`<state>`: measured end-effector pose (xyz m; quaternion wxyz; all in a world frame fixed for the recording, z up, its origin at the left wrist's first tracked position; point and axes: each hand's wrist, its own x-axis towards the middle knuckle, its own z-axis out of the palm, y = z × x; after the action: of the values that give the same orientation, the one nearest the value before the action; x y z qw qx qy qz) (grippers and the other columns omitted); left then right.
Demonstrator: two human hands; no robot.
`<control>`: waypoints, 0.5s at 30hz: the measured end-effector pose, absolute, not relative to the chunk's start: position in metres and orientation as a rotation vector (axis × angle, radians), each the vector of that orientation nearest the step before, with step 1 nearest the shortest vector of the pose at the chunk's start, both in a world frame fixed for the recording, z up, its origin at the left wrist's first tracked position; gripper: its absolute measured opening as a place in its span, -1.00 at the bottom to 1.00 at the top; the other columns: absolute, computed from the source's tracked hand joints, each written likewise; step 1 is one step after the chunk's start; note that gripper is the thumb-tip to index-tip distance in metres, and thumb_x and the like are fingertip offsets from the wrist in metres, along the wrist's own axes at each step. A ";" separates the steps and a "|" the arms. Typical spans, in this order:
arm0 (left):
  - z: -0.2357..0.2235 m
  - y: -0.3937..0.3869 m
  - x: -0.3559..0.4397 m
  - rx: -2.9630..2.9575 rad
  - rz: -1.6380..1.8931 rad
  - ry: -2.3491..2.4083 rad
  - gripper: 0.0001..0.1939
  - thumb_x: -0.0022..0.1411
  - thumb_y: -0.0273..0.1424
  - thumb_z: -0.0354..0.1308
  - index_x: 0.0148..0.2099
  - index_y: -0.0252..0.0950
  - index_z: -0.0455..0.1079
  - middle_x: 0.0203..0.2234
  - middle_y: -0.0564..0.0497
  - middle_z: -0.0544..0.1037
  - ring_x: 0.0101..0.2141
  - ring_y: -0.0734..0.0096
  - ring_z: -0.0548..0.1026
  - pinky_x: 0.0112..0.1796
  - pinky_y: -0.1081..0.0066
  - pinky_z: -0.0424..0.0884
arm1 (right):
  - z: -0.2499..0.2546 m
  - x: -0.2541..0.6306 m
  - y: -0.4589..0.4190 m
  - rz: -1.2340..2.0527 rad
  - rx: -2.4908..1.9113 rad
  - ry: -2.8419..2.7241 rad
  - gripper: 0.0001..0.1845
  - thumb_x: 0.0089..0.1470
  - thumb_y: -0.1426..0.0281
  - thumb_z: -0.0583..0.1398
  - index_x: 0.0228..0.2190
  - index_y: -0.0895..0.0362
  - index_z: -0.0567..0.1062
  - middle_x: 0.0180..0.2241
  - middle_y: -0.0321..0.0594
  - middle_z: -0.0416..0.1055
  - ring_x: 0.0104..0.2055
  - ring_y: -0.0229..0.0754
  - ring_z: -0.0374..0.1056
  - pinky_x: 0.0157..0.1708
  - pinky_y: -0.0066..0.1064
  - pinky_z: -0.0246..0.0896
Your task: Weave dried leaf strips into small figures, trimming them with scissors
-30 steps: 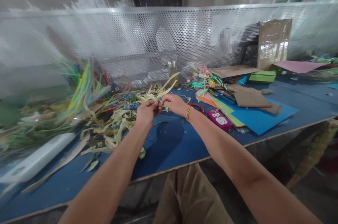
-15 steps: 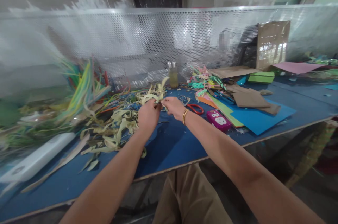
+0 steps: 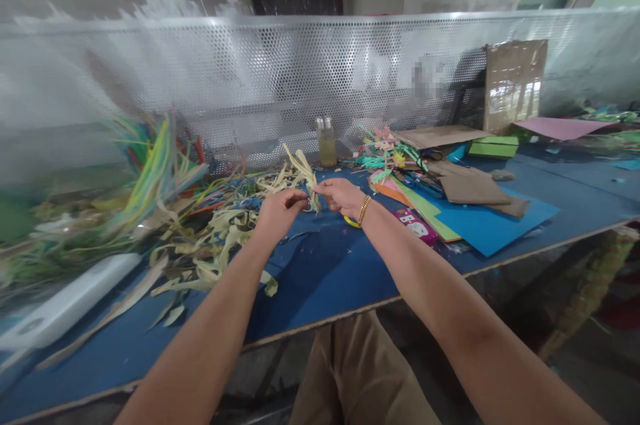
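My left hand and my right hand meet over the blue table, both pinched on a small bundle of pale yellow-green leaf strips that sticks up between them. A gold bracelet sits on my right wrist. To the left of my hands lies a loose heap of the same pale strips. A pink case lies just right of my right wrist, partly hidden by it.
Coloured strips pile up at the left by a white flat object. A small glass bottle stands by the perforated metal screen. Blue, green and orange sheets, brown paper, paper flowers and a cardboard box lie to the right.
Both hands have turned the strip bundle, which now stands more upright; my right wrist has shifted and covers the red scissors and part of the pink case.
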<state>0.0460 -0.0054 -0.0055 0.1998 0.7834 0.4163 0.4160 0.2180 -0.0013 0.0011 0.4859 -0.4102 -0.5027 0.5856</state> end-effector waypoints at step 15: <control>0.003 -0.027 0.048 2.435 0.978 1.907 -0.70 0.20 -0.22 -0.03 -0.25 -0.16 0.51 -0.41 -0.02 0.57 -0.36 0.27 0.48 -0.41 0.41 0.22 | -0.017 0.200 0.000 0.775 -1.544 -1.603 -0.71 -0.05 0.22 0.18 -0.53 0.22 0.49 -0.76 -0.42 0.05 -0.70 -0.42 -0.03 -0.64 -0.52 -0.12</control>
<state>0.0483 -0.0268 0.0031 -0.0514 0.7497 0.5871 0.3010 0.2002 -0.0001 -0.0170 0.3824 -0.6055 -0.6284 0.3038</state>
